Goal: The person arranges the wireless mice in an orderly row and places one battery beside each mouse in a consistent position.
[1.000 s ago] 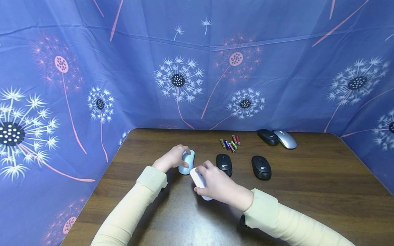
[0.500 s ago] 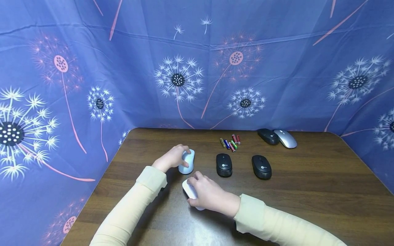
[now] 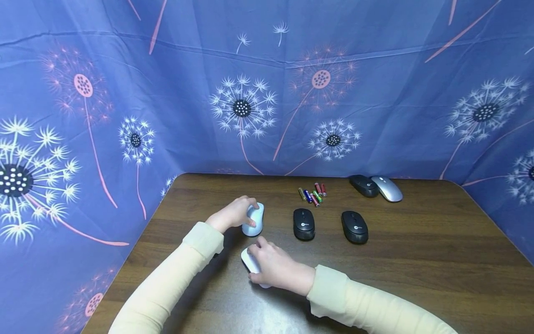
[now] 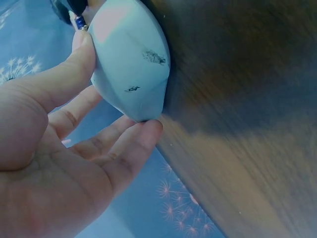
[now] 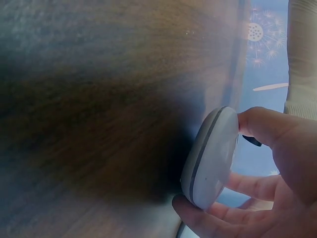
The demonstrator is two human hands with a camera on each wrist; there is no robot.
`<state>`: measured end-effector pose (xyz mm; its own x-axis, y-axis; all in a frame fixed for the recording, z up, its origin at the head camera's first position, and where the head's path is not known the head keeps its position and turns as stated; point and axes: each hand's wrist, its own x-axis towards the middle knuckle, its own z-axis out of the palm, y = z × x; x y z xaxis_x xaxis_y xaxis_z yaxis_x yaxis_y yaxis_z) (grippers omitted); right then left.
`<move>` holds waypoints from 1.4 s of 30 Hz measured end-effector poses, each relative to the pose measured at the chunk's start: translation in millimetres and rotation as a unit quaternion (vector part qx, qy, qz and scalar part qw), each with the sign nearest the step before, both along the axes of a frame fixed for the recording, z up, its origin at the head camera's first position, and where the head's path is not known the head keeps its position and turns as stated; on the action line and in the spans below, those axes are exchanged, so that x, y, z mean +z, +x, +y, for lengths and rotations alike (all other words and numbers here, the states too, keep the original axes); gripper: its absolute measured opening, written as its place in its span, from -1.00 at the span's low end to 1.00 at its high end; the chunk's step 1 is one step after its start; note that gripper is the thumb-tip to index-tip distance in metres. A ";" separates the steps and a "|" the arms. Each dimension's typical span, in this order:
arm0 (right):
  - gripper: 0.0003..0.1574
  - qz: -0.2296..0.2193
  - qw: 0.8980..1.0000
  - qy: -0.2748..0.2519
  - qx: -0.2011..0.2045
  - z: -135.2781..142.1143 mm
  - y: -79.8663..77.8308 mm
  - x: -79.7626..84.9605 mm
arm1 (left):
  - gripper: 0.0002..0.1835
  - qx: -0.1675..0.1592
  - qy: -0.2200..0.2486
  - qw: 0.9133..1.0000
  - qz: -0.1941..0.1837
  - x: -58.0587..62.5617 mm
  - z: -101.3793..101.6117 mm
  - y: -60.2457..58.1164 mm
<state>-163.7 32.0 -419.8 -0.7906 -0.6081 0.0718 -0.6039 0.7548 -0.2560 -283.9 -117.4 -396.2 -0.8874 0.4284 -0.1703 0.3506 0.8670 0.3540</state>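
On the left of the table, a pale blue computer mouse (image 3: 254, 221) lies under my left hand (image 3: 235, 213). Thumb and fingers grip it by its sides; the left wrist view shows two dark scuffs on the shell of this blue mouse (image 4: 131, 59). My right hand (image 3: 275, 266) holds a white computer mouse (image 3: 250, 260), nearer the front and partly hidden by the fingers. In the right wrist view the white mouse (image 5: 215, 158) has a grey band along its side, and the thumb and fingers of the right hand (image 5: 277, 173) pinch it close over the wood.
Two black mice stand to the right, one black mouse (image 3: 303, 224) near the middle and another black mouse (image 3: 354, 227) beyond it. Several batteries (image 3: 313, 195) lie behind them. At the back, a silver mouse (image 3: 387, 189) touches a third black mouse (image 3: 364, 185). A patterned cloth (image 3: 267, 153) hangs behind the table.
My right hand has moved left and toward the front edge with the white mouse, uncovering the middle black mouse. The left hand stays on the blue mouse.
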 end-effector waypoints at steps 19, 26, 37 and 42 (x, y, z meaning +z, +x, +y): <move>-0.22 -0.014 0.999 0.023 -0.019 -7.3 3.5 0.4 | -0.47 -0.017 -0.017 1.000 0.003 3.8 2.7 -2.2; -0.17 -0.044 0.999 0.018 0.003 -0.5 -0.3 5.7 | -0.47 -0.019 -0.019 1.000 0.007 3.6 3.4 -1.9; -0.14 -0.031 0.978 0.031 0.202 22.8 -20.2 16.0 | -0.48 -0.014 -0.023 1.000 0.008 2.0 4.5 -2.8; -0.09 -0.011 0.962 0.039 0.271 29.1 -27.5 11.9 | -0.48 -0.014 -0.028 0.999 0.008 1.4 4.8 -3.7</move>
<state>-191.2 61.1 -407.9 -0.3572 -0.9340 -0.0045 -0.9089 0.3487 -0.2285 -287.5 -112.6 -394.8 -0.8781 0.4431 -0.1807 0.3801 0.8753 0.2990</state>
